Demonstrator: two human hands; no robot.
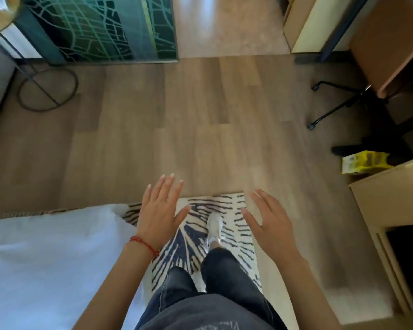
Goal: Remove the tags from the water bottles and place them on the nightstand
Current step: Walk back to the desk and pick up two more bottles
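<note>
No water bottle, tag or nightstand shows in the head view. My left hand is held out in front of me above the corner of the bed, fingers straight and spread, holding nothing; a red bead bracelet circles its wrist. My right hand hovers over the edge of the striped rug, fingers straight and empty too. Between the hands I see my legs in dark jeans and a white shoe stepping on the rug.
A white bed fills the lower left. A black-and-cream striped rug lies on the wood floor. A pale cabinet stands at right with a yellow packet beside it, an office chair base behind. A round-based stand and a green patterned panel are at upper left.
</note>
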